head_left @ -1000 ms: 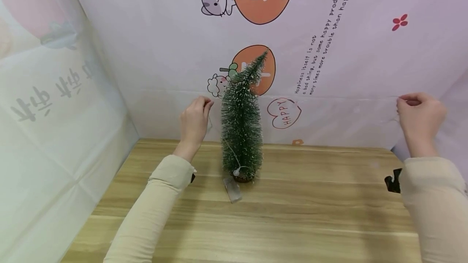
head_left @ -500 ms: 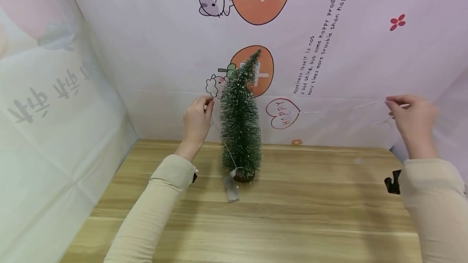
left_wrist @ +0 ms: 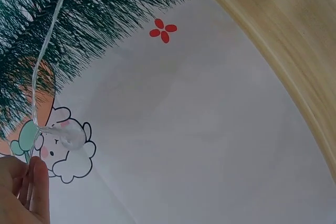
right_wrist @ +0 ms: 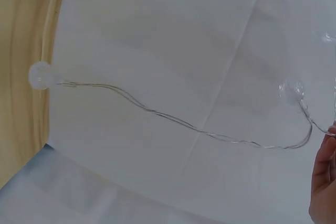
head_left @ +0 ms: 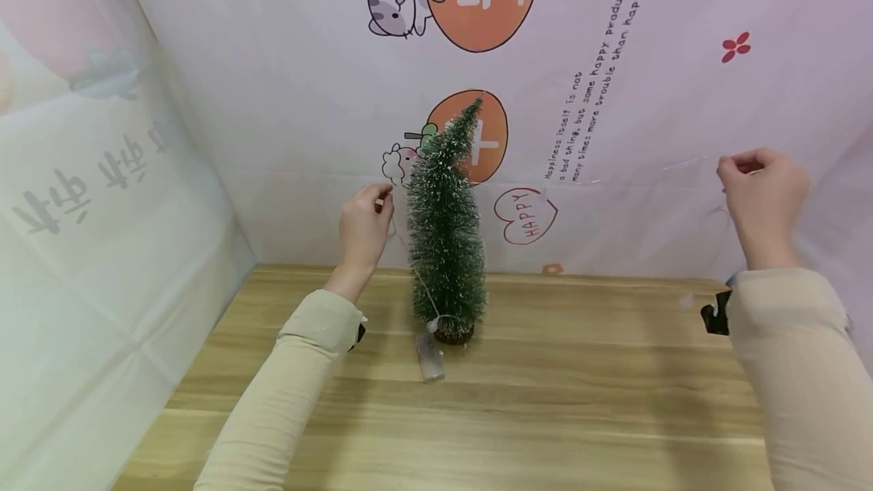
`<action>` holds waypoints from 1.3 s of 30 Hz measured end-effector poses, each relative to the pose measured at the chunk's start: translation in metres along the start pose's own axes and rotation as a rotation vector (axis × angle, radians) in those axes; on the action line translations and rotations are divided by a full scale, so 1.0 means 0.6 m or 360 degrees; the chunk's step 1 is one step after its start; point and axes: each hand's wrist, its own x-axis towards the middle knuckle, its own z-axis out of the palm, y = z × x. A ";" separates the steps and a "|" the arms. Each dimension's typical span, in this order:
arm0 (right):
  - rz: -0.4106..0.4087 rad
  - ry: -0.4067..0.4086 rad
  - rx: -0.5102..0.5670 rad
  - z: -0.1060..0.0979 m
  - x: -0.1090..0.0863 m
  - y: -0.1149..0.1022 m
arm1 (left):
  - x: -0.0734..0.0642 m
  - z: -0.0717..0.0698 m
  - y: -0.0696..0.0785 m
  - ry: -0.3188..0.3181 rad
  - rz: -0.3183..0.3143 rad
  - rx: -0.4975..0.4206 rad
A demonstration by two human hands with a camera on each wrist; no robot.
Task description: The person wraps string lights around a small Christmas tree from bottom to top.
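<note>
A small artificial Christmas tree (head_left: 446,233) with frosted green bristles stands on the table, its tip bent to the right. To its left, my left hand (head_left: 364,226) pinches the thin clear wire of a string light between thumb and fingers. In the left wrist view the wire (left_wrist: 35,93) runs up across the bristles, and a clear bulb (left_wrist: 73,137) hangs beside the fingertips. Far to the right, raised above the table, my right hand (head_left: 767,199) pinches the same kind of wire. Its loose end (right_wrist: 178,121) dangles in the right wrist view, tipped with a round clear bulb (right_wrist: 41,75).
A clear battery box (head_left: 430,358) lies on the wooden table (head_left: 546,415) in front of the tree's brown base. Behind the table hangs a white printed sheet (head_left: 293,97), and another sheet (head_left: 82,309) closes off the left side.
My right hand has moved a little left and then up, still pinching the wire. My left hand stays nearly in place beside the tree.
</note>
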 end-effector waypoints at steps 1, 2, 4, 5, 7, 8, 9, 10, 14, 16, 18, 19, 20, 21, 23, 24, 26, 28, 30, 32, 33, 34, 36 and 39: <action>0.0023 0.0042 0.0016 0.000 0.002 -0.002 | 0.000 0.000 0.000 -0.0010 -0.0010 0.0011; 0.0041 0.0079 0.0030 0.000 0.005 -0.004 | 0.001 0.001 0.000 -0.0020 -0.0018 0.0019; 0.0093 0.0083 0.0114 -0.002 0.009 -0.010 | 0.002 0.003 0.000 -0.0037 -0.0037 0.0029; 0.0114 0.0079 0.0168 -0.002 0.010 -0.014 | 0.003 0.003 0.000 -0.0042 -0.0050 0.0035; 0.0141 0.0037 0.0299 0.000 0.013 -0.024 | 0.006 0.003 0.002 -0.0032 -0.0071 0.0034; 0.0148 -0.0009 0.0366 0.001 0.014 -0.031 | 0.007 0.003 0.002 -0.0022 -0.0075 0.0029; 0.0148 -0.0049 0.0422 0.003 0.014 -0.038 | 0.009 0.003 0.002 -0.0011 -0.0081 0.0025; 0.0133 -0.0065 0.0461 0.006 0.013 -0.043 | 0.010 0.003 0.003 -0.0006 -0.0088 0.0023; 0.0040 -0.0087 0.0542 0.017 0.009 -0.058 | 0.014 0.001 0.006 -0.0002 -0.0108 0.0023; 0.0002 -0.0071 0.0551 0.019 0.009 -0.058 | 0.016 0.002 0.007 0.0007 -0.0110 0.0036; -0.0022 -0.0091 0.0517 0.019 0.011 -0.054 | 0.017 0.002 0.006 0.0020 -0.0104 0.0050; -0.0038 -0.0106 0.0479 0.018 0.012 -0.052 | 0.018 0.003 0.005 0.0032 -0.0094 0.0058; -0.0042 -0.0135 0.0446 0.017 0.013 -0.050 | 0.018 0.003 0.004 0.0042 -0.0086 0.0063; -0.0052 -0.0163 0.0416 0.014 0.013 -0.046 | 0.018 0.003 0.003 0.0044 -0.0087 0.0071; -0.0096 -0.0197 0.0343 0.012 0.011 -0.039 | 0.018 0.002 0.001 0.0042 -0.0089 0.0077; -0.0129 -0.0212 0.0309 0.010 0.010 -0.035 | 0.018 0.002 0.000 0.0039 -0.0094 0.0084; -0.0233 -0.0210 0.0258 0.008 0.007 -0.028 | 0.018 0.001 -0.001 0.0029 -0.0102 0.0099; -0.0401 -0.0149 0.0190 0.009 0.004 -0.020 | 0.018 -0.001 -0.001 0.0015 -0.0104 0.0102; -0.0574 -0.0066 0.0112 0.009 0.002 -0.013 | 0.018 -0.002 -0.001 0.0005 -0.0099 0.0118; -0.0691 0.0020 0.0015 0.009 0.002 -0.008 | 0.020 -0.002 -0.001 0.0006 -0.0084 0.0136; -0.0712 0.0056 -0.0022 0.009 0.001 -0.005 | 0.020 -0.003 0.000 0.0011 -0.0080 0.0150; -0.0719 0.0088 -0.0057 0.008 0.001 -0.004 | 0.021 -0.003 0.000 0.0020 -0.0073 0.0164; -0.0697 0.0148 -0.0125 0.006 0.001 -0.002 | 0.023 -0.002 0.001 0.0039 -0.0069 0.0200; -0.0633 0.0222 -0.0184 0.005 0.001 -0.005 | 0.026 -0.002 0.005 0.0053 -0.0084 0.0217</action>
